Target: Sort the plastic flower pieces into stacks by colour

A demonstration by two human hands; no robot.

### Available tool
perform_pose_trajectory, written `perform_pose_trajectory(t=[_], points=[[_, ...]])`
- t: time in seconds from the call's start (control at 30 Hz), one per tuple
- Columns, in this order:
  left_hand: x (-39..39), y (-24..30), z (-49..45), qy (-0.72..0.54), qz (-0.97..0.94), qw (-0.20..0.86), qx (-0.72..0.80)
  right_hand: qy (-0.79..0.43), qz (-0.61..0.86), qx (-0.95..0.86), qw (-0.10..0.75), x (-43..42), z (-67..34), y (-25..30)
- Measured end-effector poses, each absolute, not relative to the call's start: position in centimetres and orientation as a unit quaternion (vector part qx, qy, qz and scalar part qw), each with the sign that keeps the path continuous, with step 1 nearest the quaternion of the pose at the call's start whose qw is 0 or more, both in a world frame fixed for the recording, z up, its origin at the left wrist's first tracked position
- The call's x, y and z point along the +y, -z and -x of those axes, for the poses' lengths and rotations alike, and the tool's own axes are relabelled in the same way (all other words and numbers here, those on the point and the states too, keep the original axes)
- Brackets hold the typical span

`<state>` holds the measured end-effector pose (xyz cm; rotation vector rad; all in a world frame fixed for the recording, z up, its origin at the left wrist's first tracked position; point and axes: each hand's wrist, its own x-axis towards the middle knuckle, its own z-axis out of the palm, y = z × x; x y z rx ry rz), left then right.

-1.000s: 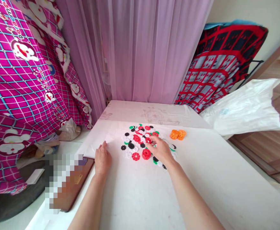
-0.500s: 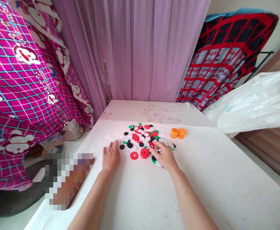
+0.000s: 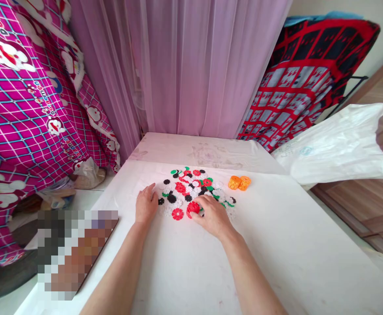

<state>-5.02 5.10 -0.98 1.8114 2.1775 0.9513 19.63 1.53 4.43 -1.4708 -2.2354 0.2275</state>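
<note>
A loose pile of notched, snowflake-shaped plastic discs, in red, white, black and green, is spread over the white table. My right hand pinches a red notched disc between thumb and fingers, right at a small red stack near the pile's front. Whether the disc touches the stack is hard to tell. Just left of it lies a single flat red disc. My left hand rests at the pile's left edge, fingers loosely spread and holding nothing, close to a black disc.
Two short stacks of orange discs stand to the right of the pile. A blurred-out item lies along the table's left edge. Beyond the right edge hangs a white plastic bag; a purple curtain falls behind the table.
My right hand has moved left from the pile's right part to the red stack, bringing a red disc. My left hand's fingers have curled slightly. The view has shifted a little.
</note>
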Motion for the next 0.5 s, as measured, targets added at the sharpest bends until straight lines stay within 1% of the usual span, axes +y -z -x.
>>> perform_pose_trajectory(t=[0.2, 0.5], points=[[4.75, 0.81, 5.21, -0.319, -0.603, 0.083, 0.726, -0.092, 0.553, -0.805, 0.191, 1.42, -19.19, -4.71], [4.58, 0.05, 5.0, -0.311, -0.611, 0.088, 0.723, -0.108, 0.539, -0.816, 0.18, 1.58, -19.05, -4.57]])
